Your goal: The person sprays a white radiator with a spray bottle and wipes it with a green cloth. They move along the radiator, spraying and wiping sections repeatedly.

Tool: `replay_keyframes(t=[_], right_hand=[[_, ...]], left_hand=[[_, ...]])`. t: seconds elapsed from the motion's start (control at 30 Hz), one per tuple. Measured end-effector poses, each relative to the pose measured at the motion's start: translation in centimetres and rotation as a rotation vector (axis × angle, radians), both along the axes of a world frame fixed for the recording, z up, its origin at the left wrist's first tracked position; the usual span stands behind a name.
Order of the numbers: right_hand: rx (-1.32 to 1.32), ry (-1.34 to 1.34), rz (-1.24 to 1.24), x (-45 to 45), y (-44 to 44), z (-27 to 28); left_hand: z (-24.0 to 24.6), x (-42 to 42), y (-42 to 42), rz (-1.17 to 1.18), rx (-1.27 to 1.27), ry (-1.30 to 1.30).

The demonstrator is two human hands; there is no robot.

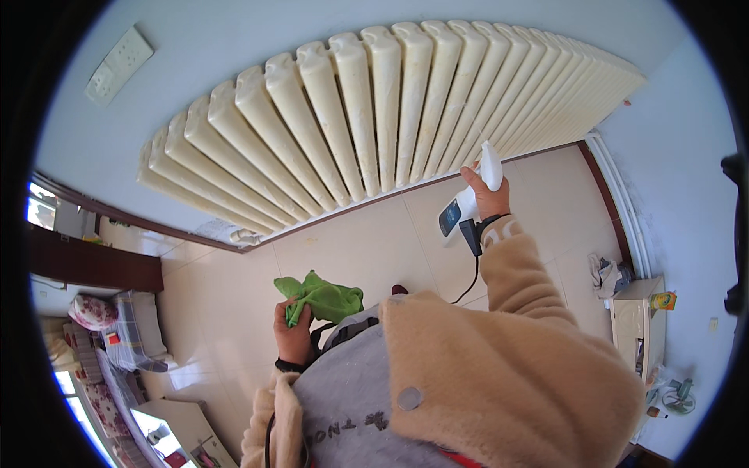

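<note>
A white trigger spray bottle point(491, 166) with a dark label is gripped around its neck by my right hand point(492, 198). Its nozzle points at the cream column radiator point(381, 111) on the wall, and a thin jet of liquid runs from it to the columns. A dark strap with a small black device point(470, 236) and a cable sits at my right wrist. Low in front of my body, my left hand point(292, 339) pinches a crumpled green cloth point(325, 295), which hangs apart from the radiator.
Pale floor tiles point(374, 245) lie below the radiator. A wall socket plate point(120, 65) is at upper left. A sofa point(137, 327) and a low cabinet point(181, 427) stand at left. White pipes point(620, 205) and a cream cabinet point(638, 316) with a yellow-green packet point(663, 300) are at right.
</note>
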State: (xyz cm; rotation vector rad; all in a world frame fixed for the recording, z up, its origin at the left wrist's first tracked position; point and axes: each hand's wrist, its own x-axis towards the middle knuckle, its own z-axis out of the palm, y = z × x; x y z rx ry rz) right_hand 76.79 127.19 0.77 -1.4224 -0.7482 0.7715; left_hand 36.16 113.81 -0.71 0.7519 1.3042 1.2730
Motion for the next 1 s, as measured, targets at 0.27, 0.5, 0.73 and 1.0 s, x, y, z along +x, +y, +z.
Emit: replay_keyframes(t=[0.27,0.5,0.73,1.0], right_hand=[[0.197,0.109,-0.135,2.6,-0.7,0.3],[0.156,0.175,-0.29,5.2,-1.2,0.9],[0.241,0.212,-0.273,8.0,-1.9,1.2],[0.21,0.147,-0.274,10.3,-2.0,1.7]], left_hand=[[0.1,0.8,1.4,-0.06,0.012,0.005],[-0.2,2.0,3.0,-0.122,-0.014,0.023],[-1.0,3.8,4.8,-0.178,-0.029,0.089],[0.4,6.6,7.3,-0.26,0.002,0.061]])
